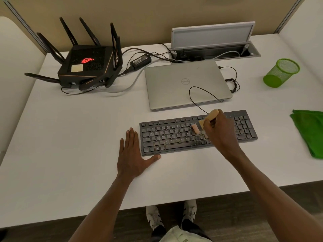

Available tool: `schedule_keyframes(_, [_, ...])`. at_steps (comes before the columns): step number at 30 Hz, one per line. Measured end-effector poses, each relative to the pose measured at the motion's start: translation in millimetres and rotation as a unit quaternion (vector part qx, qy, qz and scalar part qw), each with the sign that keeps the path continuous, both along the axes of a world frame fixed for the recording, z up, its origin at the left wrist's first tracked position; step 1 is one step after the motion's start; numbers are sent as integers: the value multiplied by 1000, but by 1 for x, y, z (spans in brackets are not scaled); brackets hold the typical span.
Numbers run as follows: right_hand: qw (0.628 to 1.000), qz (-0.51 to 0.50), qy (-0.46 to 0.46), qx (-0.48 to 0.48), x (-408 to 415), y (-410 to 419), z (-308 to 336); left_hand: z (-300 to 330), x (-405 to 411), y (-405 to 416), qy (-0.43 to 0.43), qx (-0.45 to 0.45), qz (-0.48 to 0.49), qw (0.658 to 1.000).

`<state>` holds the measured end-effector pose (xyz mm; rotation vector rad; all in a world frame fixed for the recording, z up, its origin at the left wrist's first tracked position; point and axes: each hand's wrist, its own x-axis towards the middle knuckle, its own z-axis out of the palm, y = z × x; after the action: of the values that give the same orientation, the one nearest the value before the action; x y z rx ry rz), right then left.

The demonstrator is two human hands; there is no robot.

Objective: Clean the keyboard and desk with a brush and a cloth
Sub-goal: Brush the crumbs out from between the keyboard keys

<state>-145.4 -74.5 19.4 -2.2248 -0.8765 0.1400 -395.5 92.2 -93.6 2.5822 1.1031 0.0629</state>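
Wooden-handled brush [207,121], gripped by the right hand [220,131], sweeps the black keyboard [167,135]; left hand [132,154] rests flat at nine o'clock; green cloth [309,131] likely next.

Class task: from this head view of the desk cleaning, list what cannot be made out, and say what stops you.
- keyboard: head view, legends too small; right hand covers some keys.
- brush: grip mostly inside that hand.
- green cloth: cut by right edge.
- router: ports too small.

Left hand [132,154] lies flat, fingers [130,137] straight; right hand [219,131] is curled in a grip.
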Motion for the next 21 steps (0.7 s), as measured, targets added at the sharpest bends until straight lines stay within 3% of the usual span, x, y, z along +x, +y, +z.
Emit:
schedule_keyframes(14, [1000,1,-2,-4,0,2,-5,0,0,0,1,5,-1,1000])
schedule_keyframes(21, [991,106,-60,-63,2,-5,0,-1,0,0,6,7,-1,1000])
